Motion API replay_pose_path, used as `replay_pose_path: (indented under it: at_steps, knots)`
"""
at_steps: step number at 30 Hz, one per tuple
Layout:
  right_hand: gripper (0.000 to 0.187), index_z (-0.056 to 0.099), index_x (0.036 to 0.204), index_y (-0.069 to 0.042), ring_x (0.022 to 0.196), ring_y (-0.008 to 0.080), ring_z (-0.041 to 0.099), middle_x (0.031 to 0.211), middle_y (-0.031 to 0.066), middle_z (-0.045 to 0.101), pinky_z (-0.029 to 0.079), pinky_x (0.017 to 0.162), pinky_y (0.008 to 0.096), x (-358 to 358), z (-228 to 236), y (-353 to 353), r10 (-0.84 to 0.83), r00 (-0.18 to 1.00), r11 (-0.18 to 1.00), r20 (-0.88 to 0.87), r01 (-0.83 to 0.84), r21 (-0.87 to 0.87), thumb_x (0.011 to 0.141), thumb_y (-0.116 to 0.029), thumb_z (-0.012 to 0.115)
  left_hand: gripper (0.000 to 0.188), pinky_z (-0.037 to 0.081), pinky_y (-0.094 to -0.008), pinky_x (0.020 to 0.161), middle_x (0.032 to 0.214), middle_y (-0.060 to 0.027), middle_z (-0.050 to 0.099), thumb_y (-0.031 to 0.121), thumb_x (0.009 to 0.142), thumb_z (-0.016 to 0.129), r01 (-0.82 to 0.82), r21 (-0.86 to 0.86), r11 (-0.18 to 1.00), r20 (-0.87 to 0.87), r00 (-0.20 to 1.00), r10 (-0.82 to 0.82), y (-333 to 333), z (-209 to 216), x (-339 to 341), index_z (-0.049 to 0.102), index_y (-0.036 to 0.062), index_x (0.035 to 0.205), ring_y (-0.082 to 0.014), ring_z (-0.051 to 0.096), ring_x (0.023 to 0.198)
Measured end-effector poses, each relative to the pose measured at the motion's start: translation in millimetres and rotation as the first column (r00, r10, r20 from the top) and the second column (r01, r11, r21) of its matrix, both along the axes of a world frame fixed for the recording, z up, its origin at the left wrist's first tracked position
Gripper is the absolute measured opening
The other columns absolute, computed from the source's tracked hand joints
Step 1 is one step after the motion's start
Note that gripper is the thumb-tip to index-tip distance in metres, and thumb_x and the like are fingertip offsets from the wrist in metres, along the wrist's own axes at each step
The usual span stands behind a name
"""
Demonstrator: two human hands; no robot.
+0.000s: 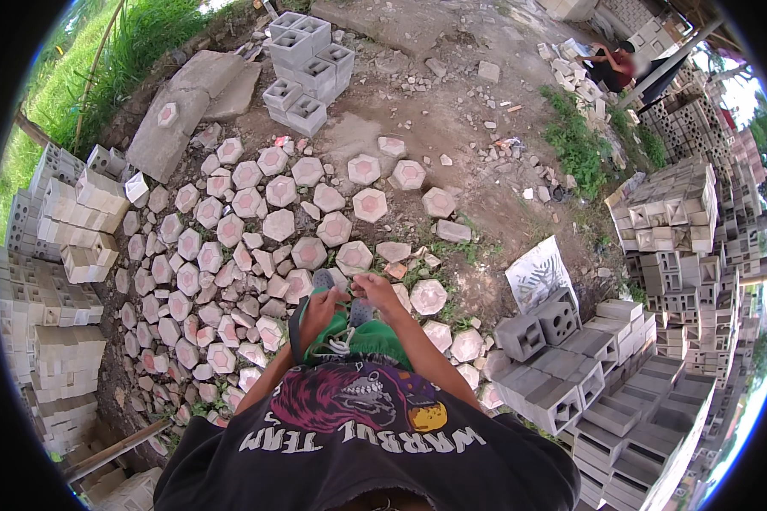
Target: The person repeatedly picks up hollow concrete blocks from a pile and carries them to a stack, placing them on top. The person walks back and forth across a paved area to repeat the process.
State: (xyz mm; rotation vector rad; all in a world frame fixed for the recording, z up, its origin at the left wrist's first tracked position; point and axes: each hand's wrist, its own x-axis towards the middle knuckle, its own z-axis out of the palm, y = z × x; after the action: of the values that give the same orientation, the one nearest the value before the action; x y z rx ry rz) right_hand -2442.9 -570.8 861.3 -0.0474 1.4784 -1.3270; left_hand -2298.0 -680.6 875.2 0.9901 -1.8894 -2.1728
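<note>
Taking the hands as the middle of the dial: out at nine o'clock, pale concrete blocks climb in stacks, with tall green grass up between ten and eleven. Coming in, hexagonal pavers, many with pinkish centres, spread over rubble from nine round to twelve. Just short of twelve, a stepped pile of hollow blocks. And here's the left hand, fingers bent inward, a dark strap by its wrist, a grey shoe just beyond. Green shorts sit at six, white drawstring dangling. Right beside, the right hand, fingers curled in narrow; whether either hand pinches anything, I can't tell at this size. Over to three, a leaf-patterned sheet leans by grey hollow blocks. Between one and two, a seated person; far right, taller block stacks.
</note>
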Motion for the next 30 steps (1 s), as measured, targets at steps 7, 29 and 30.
replay_pose_path:
  at_steps: [7, 29, 30]
  knots:
    - [0.027, 0.059, 0.102, -0.01, 0.085, 0.0113, 0.058, 0.092, -0.0006, 0.062, 0.047, 0.074, 0.0302, -40, 5, -25, 0.039, 0.998, 0.997, -0.048, -0.035, 0.069, 0.092, -0.034, 0.054, 0.037, 0.048, -0.0267, 0.068, 0.095, -0.0096, 0.067, 0.028, 0.097, 0.045, 0.021, 0.076, 0.997, 0.063, 0.998, -0.026, -41, 2, -44, 0.061, -0.004, 0.105, -0.0139, 0.062, 0.078]
    - [0.029, 0.059, 0.102, -0.009, 0.083, 0.0108, 0.059, 0.093, 0.0004, 0.063, 0.047, 0.073, 0.0282, -126, 12, -285, 0.198, 0.963, 0.98, -0.182, -0.198, 0.018, 0.091, -0.034, 0.053, 0.037, 0.045, -0.0254, 0.07, 0.098, -0.0077, 0.067, 0.032, 0.093, 0.054, -0.197, 0.042, 0.98, -0.024, 0.98, 0.198, -300, 5, -143, 0.06, -0.0003, 0.109, -0.0122, 0.06, 0.081]
    - [0.029, 0.059, 0.102, -0.009, 0.083, 0.0107, 0.059, 0.093, 0.0004, 0.063, 0.047, 0.073, 0.0283, -128, 15, -289, 0.216, 0.96, 0.976, -0.179, -0.214, 0.032, 0.091, -0.034, 0.053, 0.037, 0.045, -0.0254, 0.069, 0.098, -0.0077, 0.067, 0.032, 0.093, 0.053, -0.192, 0.03, 0.981, -0.023, 0.981, 0.193, -306, 9, -146, 0.06, -0.0004, 0.109, -0.0121, 0.06, 0.08]
